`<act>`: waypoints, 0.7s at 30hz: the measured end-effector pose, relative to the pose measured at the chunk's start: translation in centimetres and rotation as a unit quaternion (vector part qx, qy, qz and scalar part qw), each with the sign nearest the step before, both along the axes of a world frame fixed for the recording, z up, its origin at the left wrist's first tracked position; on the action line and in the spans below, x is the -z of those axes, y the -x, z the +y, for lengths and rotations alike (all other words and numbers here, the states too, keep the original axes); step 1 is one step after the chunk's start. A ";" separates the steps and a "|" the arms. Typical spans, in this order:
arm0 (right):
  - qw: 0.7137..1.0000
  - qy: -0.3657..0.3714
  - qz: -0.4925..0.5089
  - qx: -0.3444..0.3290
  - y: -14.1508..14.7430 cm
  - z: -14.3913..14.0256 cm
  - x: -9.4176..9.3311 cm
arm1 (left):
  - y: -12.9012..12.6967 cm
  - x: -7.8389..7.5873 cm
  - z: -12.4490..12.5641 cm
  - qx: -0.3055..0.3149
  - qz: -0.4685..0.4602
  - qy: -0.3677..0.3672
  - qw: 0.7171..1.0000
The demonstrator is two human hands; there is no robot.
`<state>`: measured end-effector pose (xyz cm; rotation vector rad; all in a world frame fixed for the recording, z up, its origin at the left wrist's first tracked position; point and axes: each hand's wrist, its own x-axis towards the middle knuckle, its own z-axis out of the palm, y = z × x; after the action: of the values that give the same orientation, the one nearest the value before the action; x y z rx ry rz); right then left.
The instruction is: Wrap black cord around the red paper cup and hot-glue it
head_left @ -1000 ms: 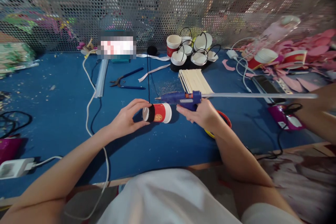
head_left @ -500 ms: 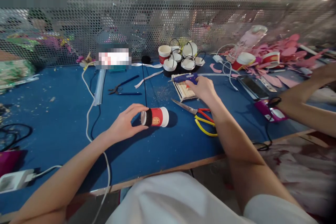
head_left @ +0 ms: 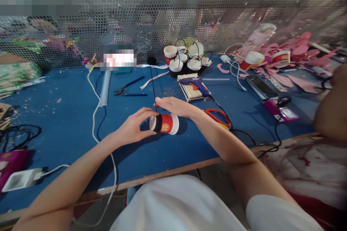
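Head view: two hands, one cup in work. Left hand (head_left: 132, 128) grips a red paper cup (head_left: 166, 123) by its base end, fingers curled round the black band there. Right hand (head_left: 177, 106) sits just above the cup, fingers flat and extended leftward, nothing gripped; its fingertips meet a thin black cord (head_left: 152, 79) that runs up from the cup toward the back of the table. Whether they pinch the cord, cannot tell.

Cup lies on its side near the middle of the blue table (head_left: 54, 122), long axis roughly left-right, white rim to the right, base to the left.

Counts: one blue glue gun (head_left: 195, 83) lying on one stack of wooden sticks (head_left: 189, 88), behind the right hand. One pair of scissors (head_left: 218, 115), red and yellow handles, partly hidden by the right forearm. One pair of pliers (head_left: 130, 88) back left. A cluster of about six finished cups with black loop handles (head_left: 187, 59) against the mesh wall. Two more red cups (head_left: 267, 59) lying far right amid pink paper cutouts (head_left: 300, 48). One phone (head_left: 260, 86), one white cable (head_left: 94, 90), one white power adapter (head_left: 20, 179) front left.

Another person's arm (head_left: 330, 112) shows at the right edge.
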<state>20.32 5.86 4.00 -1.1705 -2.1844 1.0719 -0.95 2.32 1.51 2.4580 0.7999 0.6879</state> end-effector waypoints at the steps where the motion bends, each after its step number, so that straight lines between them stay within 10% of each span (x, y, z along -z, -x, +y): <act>1: 0.999 0.039 0.021 -0.026 0.6 0.0 0.0 | 0.0 0.1 -0.1 0.007 -0.002 0.007 1.000; 13: 0.968 0.022 0.219 0.118 -0.7 -1.3 0.4 | -0.2 0.6 -0.2 0.016 -0.168 0.234 0.958; 21: 0.959 -0.046 0.231 0.157 -1.2 -1.3 0.5 | -0.2 0.6 -0.1 -0.014 -0.101 0.234 0.967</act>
<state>21.56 4.59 3.48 -1.0524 -1.6095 0.9762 -0.71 2.23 0.95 1.9234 0.8110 0.6603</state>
